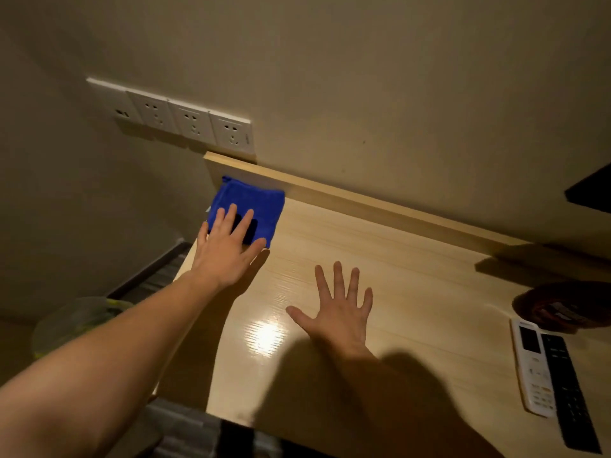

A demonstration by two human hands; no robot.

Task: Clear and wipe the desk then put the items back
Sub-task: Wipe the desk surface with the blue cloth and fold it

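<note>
Pale wooden tabletop (413, 292), running along a beige wall with a row of sockets (185, 122). Blue cloth (254, 206): lying folded at the far left corner, my left hand (224, 249) pressing flat on it, fingers spread. My right hand (340, 309): open, palm down on bare wood. White remote (532, 365) and black remote (568, 391): lying side by side at the right edge, near a dark red object (562, 305).

No readable text; white remote (531, 365) button markings too blurred.
</note>
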